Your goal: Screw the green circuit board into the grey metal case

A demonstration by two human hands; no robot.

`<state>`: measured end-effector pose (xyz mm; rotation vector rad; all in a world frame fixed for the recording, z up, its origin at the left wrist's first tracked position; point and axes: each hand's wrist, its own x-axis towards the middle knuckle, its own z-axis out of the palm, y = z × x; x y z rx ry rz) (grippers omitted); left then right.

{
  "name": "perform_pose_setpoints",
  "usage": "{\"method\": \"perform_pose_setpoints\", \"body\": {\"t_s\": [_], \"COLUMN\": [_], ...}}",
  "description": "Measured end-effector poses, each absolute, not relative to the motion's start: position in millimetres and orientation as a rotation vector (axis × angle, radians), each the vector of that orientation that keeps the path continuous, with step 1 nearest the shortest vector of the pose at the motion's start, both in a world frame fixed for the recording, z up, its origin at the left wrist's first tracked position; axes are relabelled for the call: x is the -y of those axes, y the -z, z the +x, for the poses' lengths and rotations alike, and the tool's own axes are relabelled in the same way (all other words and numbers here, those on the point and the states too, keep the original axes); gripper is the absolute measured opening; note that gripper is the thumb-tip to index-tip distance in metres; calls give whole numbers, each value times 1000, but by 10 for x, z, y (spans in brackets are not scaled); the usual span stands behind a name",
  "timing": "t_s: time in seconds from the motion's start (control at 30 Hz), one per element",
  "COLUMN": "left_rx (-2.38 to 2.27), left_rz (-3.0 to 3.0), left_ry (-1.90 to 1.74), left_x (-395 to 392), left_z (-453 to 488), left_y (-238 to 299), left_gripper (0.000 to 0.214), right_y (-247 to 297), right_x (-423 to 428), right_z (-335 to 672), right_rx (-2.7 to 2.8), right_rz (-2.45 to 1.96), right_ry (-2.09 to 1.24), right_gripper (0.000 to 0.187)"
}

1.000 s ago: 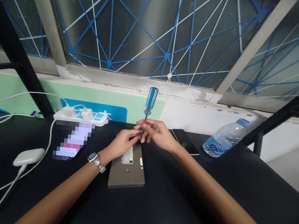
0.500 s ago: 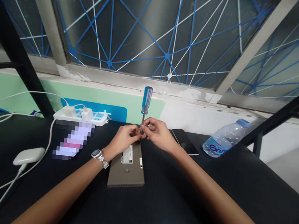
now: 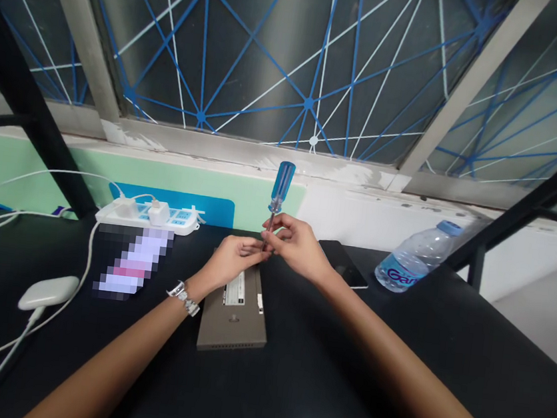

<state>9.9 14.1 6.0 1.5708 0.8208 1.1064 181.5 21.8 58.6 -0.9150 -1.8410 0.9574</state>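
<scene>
Our right hand [image 3: 299,246] pinched the screwdriver [image 3: 278,197] by its shaft [image 3: 271,221]; we couldn't tell if our left hand [image 3: 232,259] gripped too. Tall handle [image 3: 284,179] tipping could've scratched the box [image 3: 240,319].

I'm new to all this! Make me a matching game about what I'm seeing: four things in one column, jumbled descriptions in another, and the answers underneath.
Things
1. Screwdriver
2. Watch
3. Bottle
4. Grey-brown device

Descriptions
A. Clear, with a blue cap
B. Flat on the black table, partly hidden by the left hand
C. Handle up, shaft between the right hand's fingers
D. Silver, worn around a wrist

Pairs: 1-C, 2-D, 3-A, 4-B
</scene>
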Motion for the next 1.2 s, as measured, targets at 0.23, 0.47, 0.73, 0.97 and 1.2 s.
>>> {"method": "perform_pose_setpoints", "body": {"t_s": [0.23, 0.47, 0.73, 0.97, 1.2], "left_rx": [-911, -889, -833, -836, -893], "left_rz": [1690, 1802, 1794, 1602, 1706], "left_ry": [-1165, -1200, -1126, -1108, -1167], "left_x": [-127, -134, -159, -85, -89], "left_z": [-13, 48, 177, 83, 9], "left_y": [-45, -46, -46, -102, -71], "left_gripper": [19, 10, 21, 22, 15], "right_y": [-662, -663, -589, -627, -675], "right_x": [-209, -118, -120, -226, -173], "right_z": [1827, 1726, 1712, 1833, 1803], "right_rx": [1826, 1842, 1814, 1804, 1903], "right_rz": [-902, -834, -930, -948, -947], "right_ry": [-1072, -1170, -1054, -1112, -1000], "right_gripper": [11, 20, 23, 25, 15]}}
